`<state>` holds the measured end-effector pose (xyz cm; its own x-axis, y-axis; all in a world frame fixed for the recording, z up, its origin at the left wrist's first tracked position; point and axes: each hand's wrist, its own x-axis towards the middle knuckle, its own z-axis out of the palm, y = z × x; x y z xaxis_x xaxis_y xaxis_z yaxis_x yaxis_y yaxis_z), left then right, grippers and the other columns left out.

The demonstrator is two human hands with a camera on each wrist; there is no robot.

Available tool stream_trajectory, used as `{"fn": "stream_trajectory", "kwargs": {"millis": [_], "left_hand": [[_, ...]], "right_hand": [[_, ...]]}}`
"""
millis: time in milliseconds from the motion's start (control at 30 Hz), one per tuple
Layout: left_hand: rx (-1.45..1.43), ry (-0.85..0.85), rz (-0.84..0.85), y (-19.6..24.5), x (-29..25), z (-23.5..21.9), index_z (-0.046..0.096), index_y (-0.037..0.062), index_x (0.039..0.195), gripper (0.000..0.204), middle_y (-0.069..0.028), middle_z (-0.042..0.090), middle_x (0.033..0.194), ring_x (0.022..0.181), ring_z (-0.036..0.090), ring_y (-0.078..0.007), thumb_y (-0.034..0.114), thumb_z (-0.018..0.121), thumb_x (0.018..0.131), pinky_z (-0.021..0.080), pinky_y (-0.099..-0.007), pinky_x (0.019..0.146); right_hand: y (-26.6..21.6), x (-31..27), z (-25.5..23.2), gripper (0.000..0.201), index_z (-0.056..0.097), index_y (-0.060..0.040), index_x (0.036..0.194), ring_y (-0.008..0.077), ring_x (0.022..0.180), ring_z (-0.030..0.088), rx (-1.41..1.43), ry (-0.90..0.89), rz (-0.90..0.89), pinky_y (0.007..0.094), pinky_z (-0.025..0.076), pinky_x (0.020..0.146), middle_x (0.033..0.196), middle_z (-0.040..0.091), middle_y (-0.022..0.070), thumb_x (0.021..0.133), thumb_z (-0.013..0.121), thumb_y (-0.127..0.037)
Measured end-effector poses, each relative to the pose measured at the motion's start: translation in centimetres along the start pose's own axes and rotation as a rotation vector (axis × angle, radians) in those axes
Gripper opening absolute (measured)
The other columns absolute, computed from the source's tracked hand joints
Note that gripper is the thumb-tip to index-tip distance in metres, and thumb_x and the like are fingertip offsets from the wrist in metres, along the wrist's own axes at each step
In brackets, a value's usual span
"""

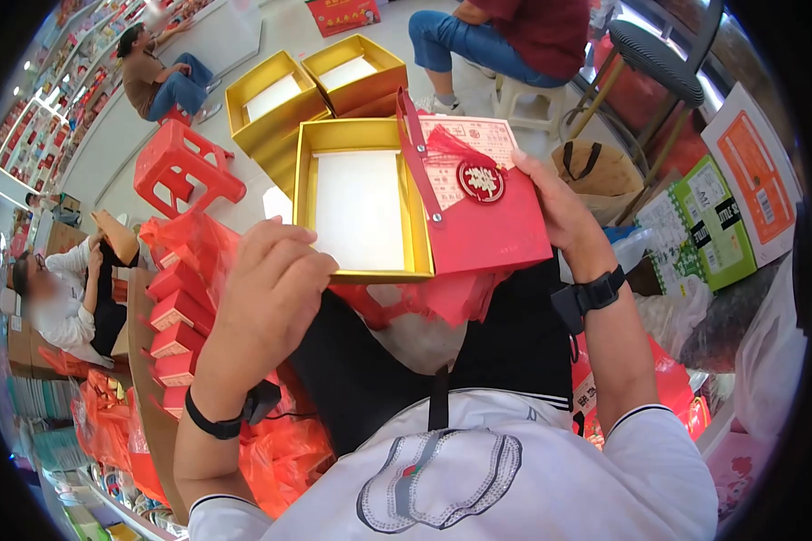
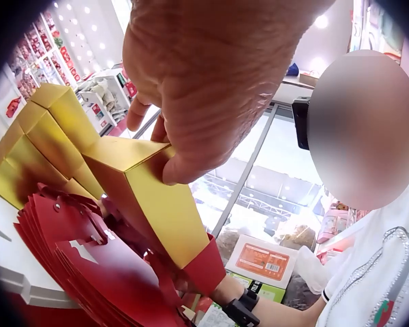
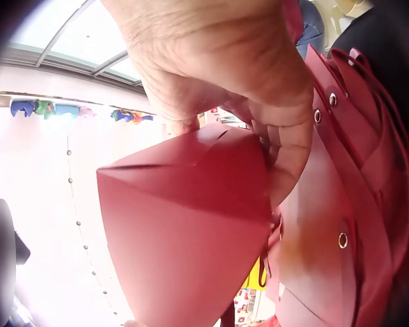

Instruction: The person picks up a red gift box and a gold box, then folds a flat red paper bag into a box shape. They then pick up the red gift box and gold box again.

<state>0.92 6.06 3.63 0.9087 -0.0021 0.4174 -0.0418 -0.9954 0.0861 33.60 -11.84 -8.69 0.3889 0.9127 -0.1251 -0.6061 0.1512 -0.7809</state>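
Observation:
An open gold box tray [image 1: 305, 180] with a white bottom lies level above the lap, its right end running into a red gift-box sleeve [image 1: 496, 243]. My left hand [image 1: 275, 288] pinches the tray's near left corner; in the left wrist view the thumb presses the gold wall [image 2: 167, 204]. The right hand [image 1: 555, 212] grips the sleeve at its far right side, fingers wrapped over the edge. On the sleeve's pink patterned top are a red tassel [image 1: 451, 146] and a round dark red medallion [image 1: 481, 182]. A riveted red strap [image 1: 418, 144] crosses beside the tray's right wall.
Two more gold trays [image 1: 356, 77] stand just beyond. A stack of red sleeves [image 2: 88, 266] lies below the held box. A red stool [image 1: 185, 162] is ahead left, with small red boxes [image 1: 176, 338] nearer. A person [image 1: 514, 45] sits ahead right; a paper bag [image 1: 595, 185] stands right.

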Motion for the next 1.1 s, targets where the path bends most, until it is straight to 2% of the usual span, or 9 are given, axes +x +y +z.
{"fn": "stream_trajectory", "kwargs": {"millis": [367, 467, 567, 667, 767, 867, 900, 1000, 1100], "left_hand": [[-0.003, 0.048, -0.083, -0.3, -1.7, 0.5, 0.065, 0.0034, 0.104, 0.028, -0.0139, 0.064, 0.105, 0.117, 0.059, -0.0381, -0.007, 0.073, 0.079, 0.049, -0.0498, 0.101], [0.040, 0.015, -0.076, 0.3, -2.0, 1.2, 0.065, 0.0036, 0.104, 0.029, -0.0138, 0.064, 0.106, 0.115, 0.060, -0.0389, -0.007, 0.074, 0.079, 0.049, -0.0502, 0.102], [-0.117, -0.005, -0.101, 0.1, -2.8, 1.6, 0.064, 0.0040, 0.107, 0.027, -0.0141, 0.064, 0.109, 0.119, 0.060, -0.0382, 0.000, 0.076, 0.084, 0.048, -0.0495, 0.105], [-0.148, 0.151, -0.139, 0.0, -3.8, 1.8, 0.064, 0.0012, 0.126, 0.039, -0.0157, 0.062, 0.125, 0.127, 0.057, -0.0370, 0.011, 0.076, 0.090, 0.047, -0.0462, 0.108], [-0.335, 0.333, -0.540, -1.0, -5.7, 1.9, 0.049, -0.0028, 0.149, 0.060, -0.0179, 0.057, 0.140, 0.135, 0.054, -0.0311, 0.034, 0.064, 0.104, 0.045, -0.0423, 0.111], [-0.754, 0.274, -0.679, 0.5, -6.6, 3.5, 0.033, -0.0061, 0.159, 0.071, -0.0182, 0.052, 0.149, 0.140, 0.049, -0.0246, 0.042, 0.052, 0.111, 0.042, -0.0388, 0.113], [-0.840, 0.259, -0.722, 1.1, -7.0, 4.1, 0.031, -0.0038, 0.161, 0.065, -0.0158, 0.049, 0.153, 0.142, 0.046, -0.0208, 0.031, 0.054, 0.111, 0.040, -0.0357, 0.114], [-1.054, 0.243, -0.901, 3.2, -7.6, 4.2, 0.029, -0.0022, 0.163, 0.063, -0.0146, 0.047, 0.155, 0.143, 0.046, -0.0205, 0.022, 0.053, 0.110, 0.038, -0.0338, 0.116], [-1.133, 0.296, -0.701, 4.4, -8.6, 6.2, 0.025, -0.0010, 0.164, 0.067, -0.0125, 0.045, 0.156, 0.140, 0.047, -0.0194, 0.026, 0.054, 0.111, 0.037, -0.0329, 0.117]], "right_hand": [[0.1, 0.4, 0.7, 0.052, 0.052, 0.0027, 0.144, 0.0191, 0.117, 0.068, -0.036, -0.071, 0.038, 0.0338, 0.056, 0.102, 0.136, 0.066, 0.0145, 0.108, 0.057, -0.035], [-0.3, -0.1, 2.2, 0.053, 0.052, 0.0029, 0.144, 0.0193, 0.117, 0.069, -0.140, -0.071, 0.055, 0.0343, 0.056, 0.103, 0.136, 0.066, 0.0147, 0.109, 0.056, -0.036], [0.3, 0.5, 2.0, 0.053, 0.052, 0.0029, 0.144, 0.0194, 0.117, 0.069, -0.171, -0.112, 0.077, 0.0359, 0.057, 0.100, 0.135, 0.066, 0.0148, 0.109, 0.055, -0.036], [0.7, 0.1, 3.6, 0.052, 0.053, 0.0030, 0.143, 0.0192, 0.116, 0.069, -0.158, -0.069, 0.021, 0.0362, 0.058, 0.099, 0.134, 0.067, 0.0149, 0.109, 0.054, -0.036], [1.0, -0.5, 4.5, 0.051, 0.054, 0.0030, 0.142, 0.0192, 0.114, 0.070, -0.154, -0.111, -0.004, 0.0356, 0.058, 0.099, 0.132, 0.068, 0.0140, 0.109, 0.054, -0.035], [1.9, -0.6, 5.1, 0.048, 0.054, 0.0028, 0.142, 0.0183, 0.115, 0.069, -0.170, -0.144, 0.021, 0.0348, 0.055, 0.102, 0.132, 0.067, 0.0129, 0.109, 0.053, -0.033], [2.3, -0.6, 5.8, 0.048, 0.054, 0.0026, 0.143, 0.0181, 0.117, 0.068, -0.159, -0.119, 0.009, 0.0347, 0.055, 0.103, 0.133, 0.067, 0.0125, 0.110, 0.052, -0.032], [2.9, -1.1, 8.3, 0.047, 0.053, 0.0019, 0.144, 0.0173, 0.119, 0.066, -0.147, -0.093, 0.006, 0.0345, 0.053, 0.104, 0.136, 0.065, 0.0117, 0.111, 0.050, -0.031], [4.7, -1.3, 10.1, 0.047, 0.051, 0.0011, 0.146, 0.0172, 0.122, 0.064, -0.168, -0.163, 0.054, 0.0342, 0.053, 0.105, 0.138, 0.063, 0.0112, 0.113, 0.047, -0.032]]}}
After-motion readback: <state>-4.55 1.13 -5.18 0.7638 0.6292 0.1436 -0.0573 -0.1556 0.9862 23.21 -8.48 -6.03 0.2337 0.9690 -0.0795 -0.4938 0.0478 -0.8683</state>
